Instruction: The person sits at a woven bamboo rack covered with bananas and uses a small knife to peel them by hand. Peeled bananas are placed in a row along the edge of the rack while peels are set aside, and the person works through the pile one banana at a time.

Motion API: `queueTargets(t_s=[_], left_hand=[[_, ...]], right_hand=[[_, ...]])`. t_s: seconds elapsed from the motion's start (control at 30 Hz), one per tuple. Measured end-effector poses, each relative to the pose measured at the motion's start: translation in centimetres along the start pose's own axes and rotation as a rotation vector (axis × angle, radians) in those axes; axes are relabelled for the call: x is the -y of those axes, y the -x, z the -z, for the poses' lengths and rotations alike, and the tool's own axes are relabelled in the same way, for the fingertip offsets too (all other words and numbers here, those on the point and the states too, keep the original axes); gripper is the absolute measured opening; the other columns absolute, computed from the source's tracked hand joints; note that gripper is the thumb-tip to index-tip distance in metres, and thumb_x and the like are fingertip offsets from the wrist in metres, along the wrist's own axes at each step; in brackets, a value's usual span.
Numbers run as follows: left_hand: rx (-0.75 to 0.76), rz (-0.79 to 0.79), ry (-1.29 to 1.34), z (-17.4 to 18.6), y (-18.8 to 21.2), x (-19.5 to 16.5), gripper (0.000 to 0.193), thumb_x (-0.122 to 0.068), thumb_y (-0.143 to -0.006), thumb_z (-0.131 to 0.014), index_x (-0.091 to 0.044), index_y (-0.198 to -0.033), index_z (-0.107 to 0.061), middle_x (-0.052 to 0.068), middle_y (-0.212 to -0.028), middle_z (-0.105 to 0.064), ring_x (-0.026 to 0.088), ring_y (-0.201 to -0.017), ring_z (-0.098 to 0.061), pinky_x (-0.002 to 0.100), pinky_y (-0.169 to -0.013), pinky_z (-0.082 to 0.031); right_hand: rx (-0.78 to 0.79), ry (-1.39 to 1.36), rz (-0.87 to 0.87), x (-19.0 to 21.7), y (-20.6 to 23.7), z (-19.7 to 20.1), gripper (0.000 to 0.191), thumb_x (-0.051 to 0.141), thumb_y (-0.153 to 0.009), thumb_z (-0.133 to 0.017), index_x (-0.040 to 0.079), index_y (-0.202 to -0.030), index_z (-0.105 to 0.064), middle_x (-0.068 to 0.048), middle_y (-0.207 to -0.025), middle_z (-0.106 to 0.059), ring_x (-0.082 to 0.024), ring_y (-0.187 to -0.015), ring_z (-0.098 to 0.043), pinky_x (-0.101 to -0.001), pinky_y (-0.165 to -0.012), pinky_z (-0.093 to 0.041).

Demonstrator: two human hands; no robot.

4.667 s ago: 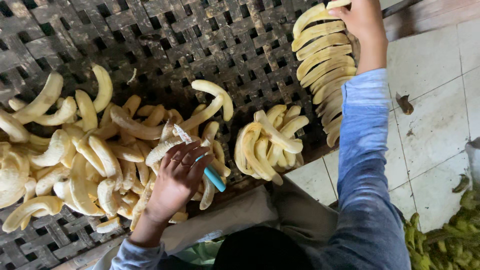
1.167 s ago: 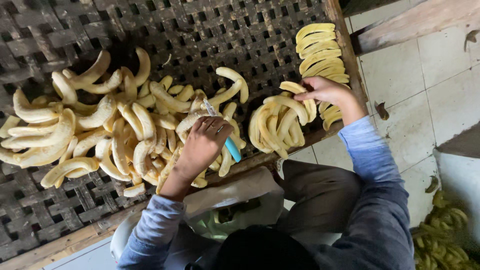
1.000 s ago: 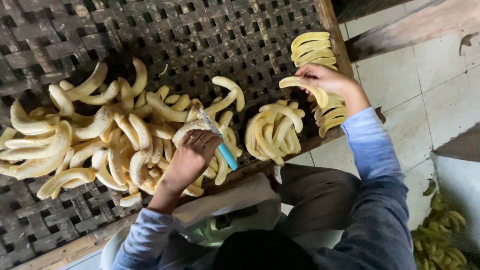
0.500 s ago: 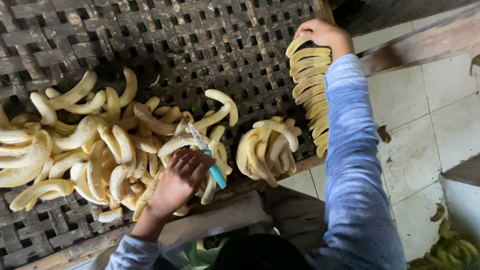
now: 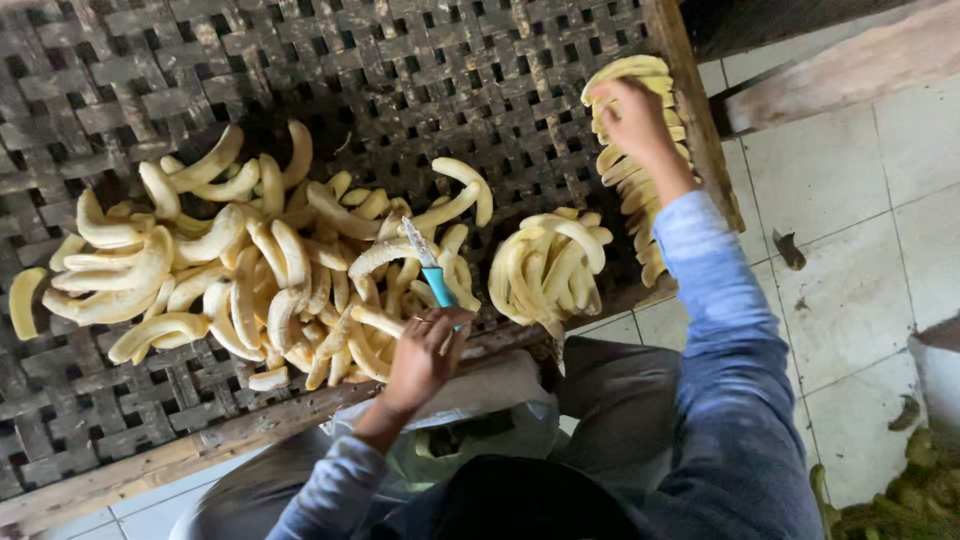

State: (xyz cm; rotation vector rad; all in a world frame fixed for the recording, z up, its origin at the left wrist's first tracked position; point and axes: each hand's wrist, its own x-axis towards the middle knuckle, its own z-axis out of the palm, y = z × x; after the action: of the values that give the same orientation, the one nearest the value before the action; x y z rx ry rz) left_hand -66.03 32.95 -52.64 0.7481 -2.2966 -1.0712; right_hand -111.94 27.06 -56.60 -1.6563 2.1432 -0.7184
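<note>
My left hand (image 5: pixel 425 355) is shut on a knife (image 5: pixel 428 268) with a teal handle, its blade pointing up over a big pile of peeled pale-yellow bananas (image 5: pixel 250 270). My right hand (image 5: pixel 632 120), in a blue sleeve, reaches far up and rests on a neat row of peeled bananas (image 5: pixel 622 178) laid side by side along the rack's right edge; its fingers touch the top ones, and whether it holds one I cannot tell. A smaller heap of peeled bananas (image 5: pixel 548 265) lies between the two hands.
Everything sits on a dark woven lattice rack (image 5: pixel 400 80) with a wooden frame (image 5: pixel 690 90) on the right and front. White floor tiles (image 5: pixel 850 200) lie to the right. Green unpeeled bananas (image 5: pixel 900 490) show at the bottom right. A pale plastic bag (image 5: pixel 480 410) is in my lap.
My right hand carried a peeled banana from beside the small heap up to the row at the right edge. My left hand stayed on the pile with the knife.
</note>
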Motion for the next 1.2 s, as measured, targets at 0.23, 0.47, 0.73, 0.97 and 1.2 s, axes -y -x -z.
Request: queueTargets(t_s=[0.23,0.47,0.73,0.97,1.2], left_hand=[[0.069,0.428,0.618,-9.7,2.6,-6.2,0.015,-0.008,-0.096,-0.068,-0.004,-0.11,-0.068,0.012,-0.096,-0.075,0.029,-0.083,-0.075,0.038,-0.072,-0.059],[0.19,0.207,0.308,-8.4,5.3,-6.8,0.017,-0.015,-0.094,-0.065,-0.01,-0.111,-0.069,0.012,-0.098,-0.074,0.032,-0.09,-0.073,0.043,-0.073,-0.057],[0.382,0.027,0.104,-1.9,7.0,-12.4,0.021,-0.025,-0.096,-0.064,-0.014,-0.113,-0.067,0.012,-0.112,-0.072,0.037,-0.096,-0.07,0.049,-0.079,-0.056],[0.28,-0.007,0.293,0.9,3.1,-13.1,0.02,-0.02,-0.097,-0.068,-0.011,-0.114,-0.07,0.011,-0.109,-0.074,0.031,-0.093,-0.073,0.041,-0.08,-0.059],[0.141,0.295,0.589,0.6,-0.1,-10.0,0.023,-0.018,-0.098,-0.067,-0.005,-0.117,-0.069,0.011,-0.107,-0.076,0.02,-0.095,-0.076,0.034,-0.082,-0.06]], right_hand=[[0.238,0.092,0.09,8.1,12.0,4.2,0.015,0.014,-0.095,-0.072,0.013,-0.11,-0.072,-0.01,-0.102,-0.074,-0.031,-0.093,-0.072,-0.0417,-0.081,-0.056],[0.443,0.412,0.275,10.6,12.7,-0.8,0.032,0.009,-0.079,-0.073,0.011,-0.11,-0.065,-0.009,-0.109,-0.068,-0.034,-0.107,-0.063,-0.0464,-0.088,-0.051],[0.274,0.623,0.379,12.2,15.7,-1.8,0.025,0.002,-0.082,-0.068,0.01,-0.105,-0.065,-0.009,-0.112,-0.068,-0.034,-0.115,-0.062,-0.0474,-0.091,-0.051],[0.113,-0.052,-0.042,10.9,12.8,1.4,0.042,-0.005,-0.098,-0.059,0.012,-0.136,-0.059,-0.012,-0.116,-0.071,-0.031,-0.106,-0.072,-0.0411,-0.085,-0.057],[0.1,-1.175,-0.549,3.5,4.7,0.4,0.047,-0.005,-0.097,-0.062,0.013,-0.138,-0.049,-0.013,-0.117,-0.068,-0.028,-0.106,-0.072,-0.0405,-0.084,-0.063]])
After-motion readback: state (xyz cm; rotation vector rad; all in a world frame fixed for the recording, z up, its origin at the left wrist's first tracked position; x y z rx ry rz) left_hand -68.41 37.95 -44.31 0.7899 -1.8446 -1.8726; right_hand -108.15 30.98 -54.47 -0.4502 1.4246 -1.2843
